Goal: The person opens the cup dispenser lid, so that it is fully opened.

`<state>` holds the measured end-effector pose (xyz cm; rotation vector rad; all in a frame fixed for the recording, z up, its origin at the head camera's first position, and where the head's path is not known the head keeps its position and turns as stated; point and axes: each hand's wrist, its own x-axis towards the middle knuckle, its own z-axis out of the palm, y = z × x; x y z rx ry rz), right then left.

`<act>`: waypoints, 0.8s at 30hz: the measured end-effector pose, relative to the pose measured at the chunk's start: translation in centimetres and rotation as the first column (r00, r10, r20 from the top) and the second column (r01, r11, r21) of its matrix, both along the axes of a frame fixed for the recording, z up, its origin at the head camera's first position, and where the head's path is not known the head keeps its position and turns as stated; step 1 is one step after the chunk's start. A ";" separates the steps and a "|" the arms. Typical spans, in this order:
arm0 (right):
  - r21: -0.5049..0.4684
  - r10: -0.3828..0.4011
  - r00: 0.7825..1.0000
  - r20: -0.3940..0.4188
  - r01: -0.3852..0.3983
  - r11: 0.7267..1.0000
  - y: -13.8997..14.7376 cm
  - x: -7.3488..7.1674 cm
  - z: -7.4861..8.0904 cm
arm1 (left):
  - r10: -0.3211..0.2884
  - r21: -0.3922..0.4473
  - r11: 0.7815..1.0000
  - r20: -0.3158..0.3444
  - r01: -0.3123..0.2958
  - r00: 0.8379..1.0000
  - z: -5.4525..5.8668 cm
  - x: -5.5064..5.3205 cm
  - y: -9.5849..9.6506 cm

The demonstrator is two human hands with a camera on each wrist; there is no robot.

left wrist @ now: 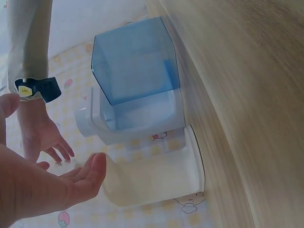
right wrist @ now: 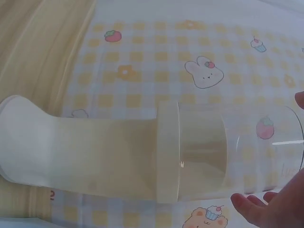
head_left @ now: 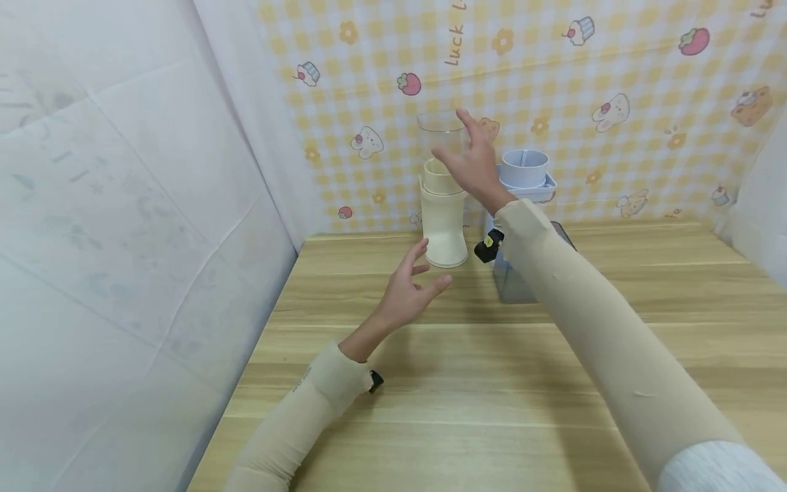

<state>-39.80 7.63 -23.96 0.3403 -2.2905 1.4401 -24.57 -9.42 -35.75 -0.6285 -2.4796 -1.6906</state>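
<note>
A cream stand (head_left: pixel 444 222) with a flared foot stands upright near the back of the table. A clear cylinder (right wrist: pixel 256 152) sits on its collar, around a cream inner tube. My right hand (head_left: pixel 473 164) reaches over to the cylinder with thumb and fingers spread about it; in the right wrist view its fingertips lie close beside the clear wall, and contact is hard to tell. Low in front of the stand, my left hand (head_left: pixel 402 294) is held with its fingers extended and nothing in it. The left wrist view shows that hand (left wrist: pixel 61 190) beside the stand.
Right of the stand is a pale blue holder (head_left: pixel 524 171) with a round top, partly behind my right forearm. Its bluish see-through box (left wrist: pixel 137 71) shows in the left wrist view. Behind hangs a yellow checked cloth (head_left: pixel 381 102); a white sheet (head_left: pixel 123 239) hangs at left.
</note>
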 end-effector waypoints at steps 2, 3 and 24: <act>0.000 -0.004 1.000 0.001 0.004 1.000 -0.1 -0.1 -0.1 | -0.001 -0.001 1.000 0.003 0.001 1.000 -0.1 0.0 -0.1; 0.006 -0.006 1.000 0.003 0.006 1.000 -0.2 -0.1 -0.1 | -0.001 -0.001 1.000 0.006 0.001 1.000 -0.1 0.0 -0.1; 0.028 -0.046 0.995 -0.087 0.049 0.998 0.2 -1.5 -2.9 | -0.012 0.002 1.000 0.009 0.012 1.000 -1.1 -0.4 -0.6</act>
